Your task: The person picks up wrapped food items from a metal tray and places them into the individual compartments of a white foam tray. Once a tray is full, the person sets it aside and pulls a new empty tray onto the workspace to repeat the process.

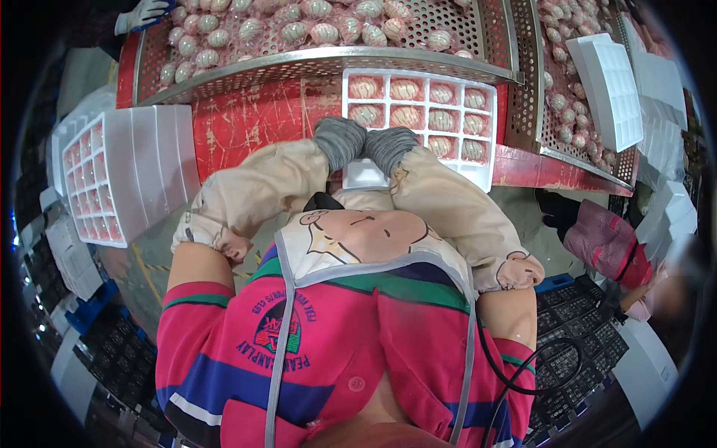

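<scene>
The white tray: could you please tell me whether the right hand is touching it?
Cannot tell. In the head view the right hand overlaps the white tray, but its fingers are hidden.

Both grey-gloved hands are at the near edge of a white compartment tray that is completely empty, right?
Not empty. In the head view the tray holds pale, rounded pieces in most compartments; the left hand and right hand are at its near edge.

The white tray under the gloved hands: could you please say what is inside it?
In the tray, pinkish shell-like pieces fill the far two rows and two nearer cells. The left hand and right hand hide other cells.
</scene>
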`<state>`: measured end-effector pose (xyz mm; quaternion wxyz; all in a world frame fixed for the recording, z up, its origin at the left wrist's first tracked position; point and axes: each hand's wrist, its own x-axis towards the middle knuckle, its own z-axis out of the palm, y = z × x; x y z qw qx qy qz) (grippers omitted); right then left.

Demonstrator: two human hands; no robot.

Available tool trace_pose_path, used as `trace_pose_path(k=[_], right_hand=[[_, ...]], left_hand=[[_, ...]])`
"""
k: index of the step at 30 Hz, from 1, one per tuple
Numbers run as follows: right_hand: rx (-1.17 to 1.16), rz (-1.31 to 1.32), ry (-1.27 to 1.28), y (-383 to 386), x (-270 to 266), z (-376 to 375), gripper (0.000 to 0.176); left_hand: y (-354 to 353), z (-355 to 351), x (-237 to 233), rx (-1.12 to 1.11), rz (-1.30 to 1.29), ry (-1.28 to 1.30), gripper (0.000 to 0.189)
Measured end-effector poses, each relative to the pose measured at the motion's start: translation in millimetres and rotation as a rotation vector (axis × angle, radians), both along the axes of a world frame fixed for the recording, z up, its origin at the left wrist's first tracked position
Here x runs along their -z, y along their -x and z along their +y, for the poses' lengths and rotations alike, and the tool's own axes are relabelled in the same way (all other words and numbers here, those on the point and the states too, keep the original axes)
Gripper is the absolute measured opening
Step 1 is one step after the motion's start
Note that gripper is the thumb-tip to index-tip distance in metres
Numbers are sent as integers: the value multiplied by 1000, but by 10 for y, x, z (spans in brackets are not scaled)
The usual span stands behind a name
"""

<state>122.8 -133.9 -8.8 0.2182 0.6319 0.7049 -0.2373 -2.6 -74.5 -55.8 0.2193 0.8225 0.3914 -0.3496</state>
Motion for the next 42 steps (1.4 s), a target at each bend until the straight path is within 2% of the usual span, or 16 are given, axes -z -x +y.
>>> trace_pose_path(k=[4,5,6,7,11,13,20,22,25,26,28,33,37,39,41,42], right_hand=[[80,168,-50,-150,-330,36,22],[84,314,-118,-217,-476,-60,27],[137,308,-212,-259,-267,-214,33],[145,306,-212,-258,-240,-292,33],[402,423,-213,-161,-396,-563,37],[334,475,-319,-189,-301,-760,37],[675,667,-545,-247,-375,-1033,30],[743,714,-454,-267,-409,-999,30],[730,753,-424,-319,-514,-877,31],[653,766,-575,-341,-477,-838,32],[851,1021,-455,-386,-451,-755,36],[1072,1525,-68,-351,-761,-647,54],[649,981,-100,-304,-567,-839,54],[691,970,-51,-263,-591,-857,53],[436,844,-157,-259,-524,-816,50],[228,769,-269,-239,-426,-783,49]], left_hand=[[-241,455,-1181,318,-424,-181,26],[-224,697,-801,113,-932,-357,25],[-408,806,-1577,-62,-893,-253,22],[-611,1029,-1577,48,-755,-457,27],[-1152,2080,-407,634,-1085,-834,38],[-1338,2230,-265,883,-581,-563,41],[-1570,2669,143,438,-644,-105,41],[-1713,3460,1688,343,-926,338,42],[-753,2034,-1388,-90,-1050,277,41],[-706,1776,-1170,-370,-1376,411,48],[-425,1290,-1706,-417,-1160,645,55],[372,-4,-1144,-718,-993,977,34],[543,-629,-846,-904,-810,917,33],[550,-771,-839,-1041,-729,874,40],[573,-868,-848,-849,-708,382,48],[598,-890,-858,-904,-710,430,52]])
